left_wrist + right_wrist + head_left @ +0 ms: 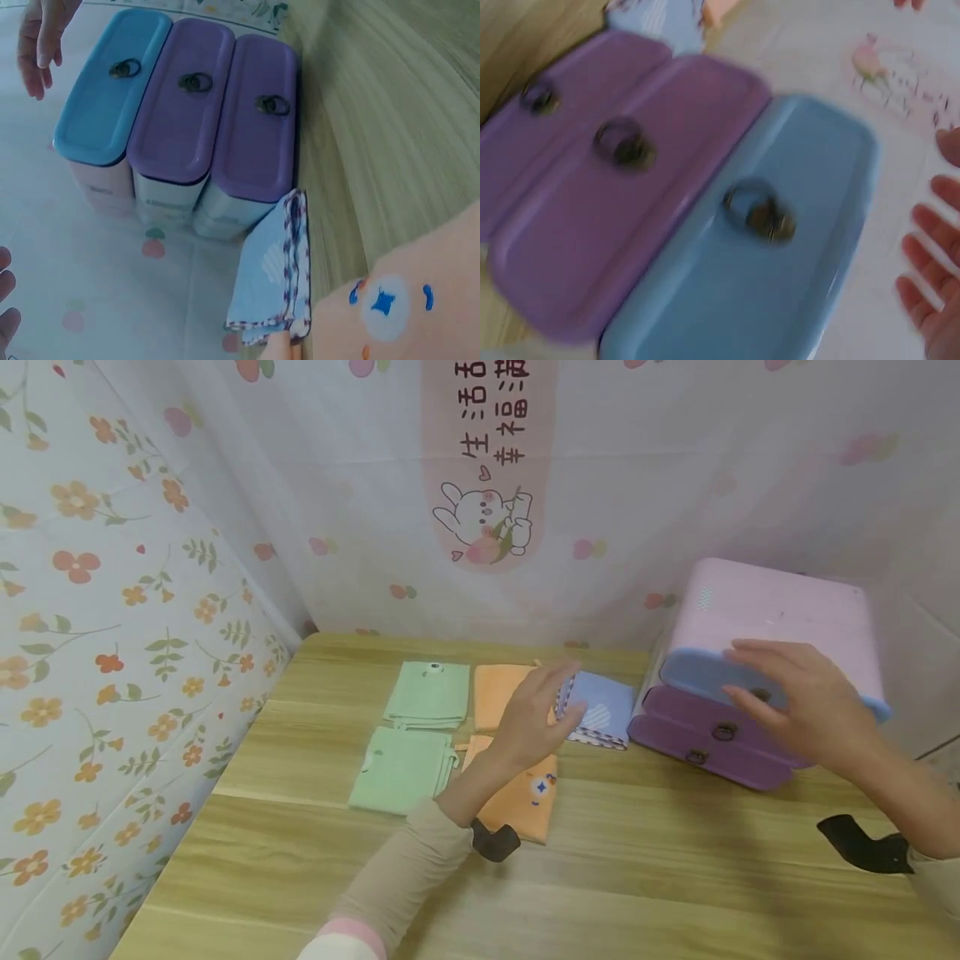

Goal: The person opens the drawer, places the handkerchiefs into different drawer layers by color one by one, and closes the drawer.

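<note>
My left hand [528,718] hovers over the folded orange cloths, its fingers loosely spread and nothing in them. One orange cloth [525,810] with a blue star print lies below the wrist; the other orange cloth [495,693] is partly hidden behind the hand. Just right of the fingertips sits a folded blue cloth [609,697] with a checked edge. My right hand [813,706], empty with fingers extended, is in front of a pink drawer box [780,602]. Its blue top drawer [810,172] and two purple drawers [184,112] are closed, each with a ring pull.
Two folded green cloths, a far one [429,693] and a near one [397,772], lie left of the orange ones. The wooden table [637,877] meets a printed curtain [360,485] at the back and a flowered one [135,677] at left.
</note>
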Demonstrator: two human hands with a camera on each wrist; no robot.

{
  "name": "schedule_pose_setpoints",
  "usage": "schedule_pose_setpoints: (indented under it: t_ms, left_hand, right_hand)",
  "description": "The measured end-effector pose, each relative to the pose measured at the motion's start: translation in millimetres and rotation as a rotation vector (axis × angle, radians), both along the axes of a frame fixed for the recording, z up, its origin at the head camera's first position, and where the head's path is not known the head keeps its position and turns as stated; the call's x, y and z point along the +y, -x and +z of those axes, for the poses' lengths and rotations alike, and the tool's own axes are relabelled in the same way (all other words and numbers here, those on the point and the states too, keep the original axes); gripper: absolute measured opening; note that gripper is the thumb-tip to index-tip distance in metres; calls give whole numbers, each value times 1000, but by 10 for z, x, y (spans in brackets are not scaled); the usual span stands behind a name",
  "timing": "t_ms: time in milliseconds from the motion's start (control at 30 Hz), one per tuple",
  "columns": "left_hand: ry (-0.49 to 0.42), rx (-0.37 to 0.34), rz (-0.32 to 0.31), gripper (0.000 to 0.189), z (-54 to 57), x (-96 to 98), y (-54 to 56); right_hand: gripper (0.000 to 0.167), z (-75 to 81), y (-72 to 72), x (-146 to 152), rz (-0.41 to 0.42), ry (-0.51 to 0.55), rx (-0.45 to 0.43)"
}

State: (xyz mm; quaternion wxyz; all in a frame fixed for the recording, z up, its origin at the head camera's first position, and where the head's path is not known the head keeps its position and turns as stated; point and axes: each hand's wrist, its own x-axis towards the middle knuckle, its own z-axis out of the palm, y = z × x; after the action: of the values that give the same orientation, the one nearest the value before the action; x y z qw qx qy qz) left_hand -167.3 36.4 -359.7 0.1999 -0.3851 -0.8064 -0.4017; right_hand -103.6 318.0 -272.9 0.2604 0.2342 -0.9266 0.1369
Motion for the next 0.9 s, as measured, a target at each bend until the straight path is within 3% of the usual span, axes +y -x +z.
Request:
schedule_pose_setpoints:
  t_ms: [167, 333, 433, 533, 667, 900]
  left_hand:
    - [1, 18, -53, 44, -3, 62, -12]
    - [15, -16, -101, 45, -13, 126, -16]
    - [44, -25, -117, 45, -13, 191, -32]
    - [77, -37, -136, 44, -9, 259, -63]
    - [114, -53, -151, 44, -9, 316, -110]
    - [126, -34, -159, 45, -70, 352, -118]
  right_hand:
    - [37, 15, -38, 322, -206, -66, -122]
    - [39, -42, -90, 575, -291, 21, -235]
    - [42, -75, -113, 690, -311, 59, -277]
    - [44, -131, -105, 842, -310, 15, -253]
    - [43, -267, -30, 1109, -286, -51, -221]
    - [41, -406, 112, 1376, -253, -47, -254]
